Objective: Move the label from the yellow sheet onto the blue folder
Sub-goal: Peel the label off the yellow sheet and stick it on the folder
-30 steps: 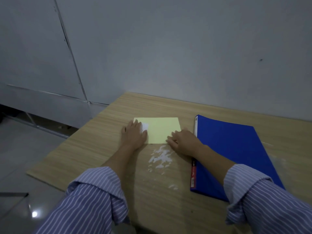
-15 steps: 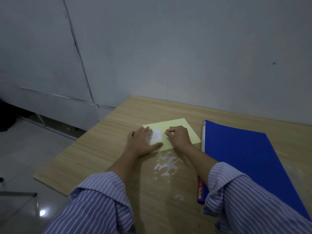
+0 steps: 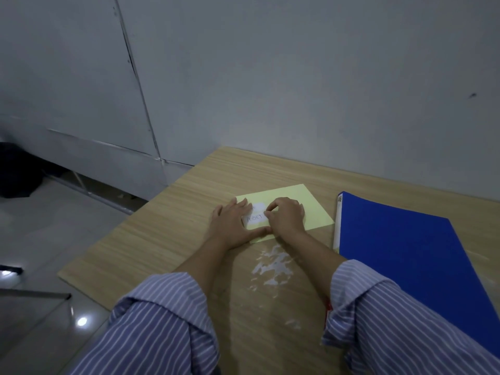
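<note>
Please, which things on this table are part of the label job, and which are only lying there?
Part of the job:
- white label
- yellow sheet
- blue folder
- left hand
- right hand

Only lying there:
- white flaky patch on the wooden table

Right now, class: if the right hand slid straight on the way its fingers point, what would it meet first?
Its fingertips point left at the white label on the yellow sheet, so the right hand probably meets the label's edge first, then the left hand.
</note>
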